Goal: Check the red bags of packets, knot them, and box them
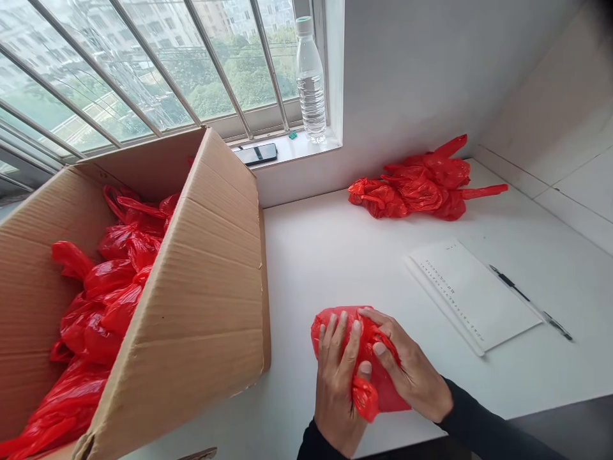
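Note:
A knotted red plastic bag (330, 326) lies on the white table near the front edge. My left hand (338, 383) wraps round its left side, fingers pressed on top. My right hand (407, 367) grips the bag's twisted handles from the right, thumb and fingers pinched on the plastic. Both hands touch each other over the bag.
A large open cardboard box (205, 287) full of red bags (105, 294) stands at the left. More red bags (421, 182) lie against the back wall. A sheet of paper (472, 294) and pen (529, 301) lie at right. On the windowsill stand a water bottle (310, 83) and phone (256, 154).

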{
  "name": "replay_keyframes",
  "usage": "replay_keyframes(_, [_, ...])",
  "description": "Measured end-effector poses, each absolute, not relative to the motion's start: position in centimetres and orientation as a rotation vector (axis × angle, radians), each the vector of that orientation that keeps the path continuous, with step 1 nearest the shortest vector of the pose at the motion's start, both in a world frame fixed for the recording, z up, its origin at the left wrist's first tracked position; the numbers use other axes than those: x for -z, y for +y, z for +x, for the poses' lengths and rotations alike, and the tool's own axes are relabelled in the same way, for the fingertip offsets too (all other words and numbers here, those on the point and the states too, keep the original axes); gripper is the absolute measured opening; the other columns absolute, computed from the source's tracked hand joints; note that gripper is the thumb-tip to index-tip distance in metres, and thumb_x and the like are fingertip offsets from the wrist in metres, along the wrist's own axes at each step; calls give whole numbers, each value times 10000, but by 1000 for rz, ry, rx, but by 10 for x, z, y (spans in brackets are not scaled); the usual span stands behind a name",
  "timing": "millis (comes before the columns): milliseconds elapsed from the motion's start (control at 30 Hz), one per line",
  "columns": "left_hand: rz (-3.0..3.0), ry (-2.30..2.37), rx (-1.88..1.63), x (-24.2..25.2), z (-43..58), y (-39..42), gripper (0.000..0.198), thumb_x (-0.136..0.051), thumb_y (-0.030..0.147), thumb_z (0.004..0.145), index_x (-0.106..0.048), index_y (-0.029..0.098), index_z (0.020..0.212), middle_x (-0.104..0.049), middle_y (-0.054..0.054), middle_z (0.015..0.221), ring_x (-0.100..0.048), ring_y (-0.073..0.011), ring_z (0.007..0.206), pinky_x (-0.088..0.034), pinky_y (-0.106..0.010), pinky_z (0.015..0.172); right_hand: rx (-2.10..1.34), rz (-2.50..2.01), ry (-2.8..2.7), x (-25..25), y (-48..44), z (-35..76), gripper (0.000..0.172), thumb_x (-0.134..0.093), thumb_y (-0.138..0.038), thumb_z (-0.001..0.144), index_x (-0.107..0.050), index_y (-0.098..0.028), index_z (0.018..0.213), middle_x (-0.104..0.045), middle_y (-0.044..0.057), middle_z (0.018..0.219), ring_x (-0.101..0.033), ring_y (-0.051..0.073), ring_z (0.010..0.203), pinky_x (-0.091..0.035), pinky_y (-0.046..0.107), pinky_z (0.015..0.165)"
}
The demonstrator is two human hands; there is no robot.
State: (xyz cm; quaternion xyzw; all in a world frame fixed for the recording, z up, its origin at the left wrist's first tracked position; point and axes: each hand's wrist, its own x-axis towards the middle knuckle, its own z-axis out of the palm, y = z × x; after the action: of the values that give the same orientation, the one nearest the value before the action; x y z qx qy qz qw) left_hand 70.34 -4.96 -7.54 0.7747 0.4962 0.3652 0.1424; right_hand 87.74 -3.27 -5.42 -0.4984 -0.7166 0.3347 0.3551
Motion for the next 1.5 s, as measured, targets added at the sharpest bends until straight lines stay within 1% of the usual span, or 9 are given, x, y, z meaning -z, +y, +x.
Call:
replay_keyframes(200, [2282,1546,-973,104,712,-44,633,-413,122,1001,-265,197,1612,-412,-114,1624,-285,-294,1543,-350,-551,1203,-708,-1322,-1980,82,-35,873,589,-431,-275,1053,-228,-284,1606,-426,94,1608,-371,275,1498,-407,545,1195])
replay_keyframes(400, [2308,1551,-949,117,715,-39,621,-406,85,976,-324,162,1587,-429,-89,1617,-323,-259,1528,-242,-498,1255,-669,-1399,-1964,94,-33,872,570,-408,-300,1060,-249,-290,1608,-414,47,1620,-359,260,1505,-427,506,1187])
replay_keyframes(633, [2334,1616,-871,117,718,-35,617,-412,109,959,-354,135,1573,-426,-71,1619,-264,-253,1549,-159,-455,1269,-691,-1483,-1987,106,-31,868,590,-423,-343,1057,-228,-322,1613,-431,18,1610,-414,246,1475,-483,480,1146])
replay_keyframes(867, [2323,1685,-957,111,722,-28,574,-425,146,939,-468,132,1511,-551,-60,1528,-360,-219,1504,-172,-410,1266,-596,-1510,-2058,108,-29,865,618,-429,-338,1054,-194,-323,1626,-463,21,1588,-494,249,1419,-524,470,1110])
replay_keyframes(1067, [2413,1667,-821,113,718,-28,612,-457,129,917,-431,107,1528,-506,-70,1564,-312,-233,1526,-134,-419,1274,-587,-1512,-2067,109,-28,865,598,-425,-343,1055,-217,-327,1616,-477,34,1578,-502,263,1413,-545,500,1080])
replay_keyframes(1133, [2372,1645,-843,115,716,-30,594,-441,136,947,-412,124,1540,-500,-63,1569,-319,-227,1523,-162,-416,1271,-645,-1498,-2021,107,-29,864,580,-431,-344,1054,-248,-330,1604,-473,34,1581,-480,263,1431,-533,506,1091])
replay_keyframes(1333, [2045,1573,-1187,107,709,-36,472,-287,288,1076,-473,208,1503,-532,-79,1529,-414,-233,1464,-426,-416,1141,-851,-1463,-1645,92,-37,873,380,-400,-347,1058,-506,-344,1423,-505,4,1546,-373,250,1497,-421,507,1181])
replay_keyframes(1400, [1855,1610,-1285,99,701,-37,459,-290,377,1079,-561,260,1429,-609,-72,1437,-489,-250,1387,-439,-450,1113,-963,-1476,-1525,85,-38,882,368,-389,-389,1058,-556,-333,1380,-540,13,1515,-372,260,1497,-367,508,1210])
replay_keyframes(1500, [1555,1715,-1283,89,682,-38,443,-381,518,1031,-716,273,1185,-725,-81,1164,-610,-272,1120,-475,-453,980,-1166,-1542,-1269,71,-39,896,412,-362,-495,1047,-622,-302,1302,-571,45,1491,-472,276,1430,-409,466,1181])
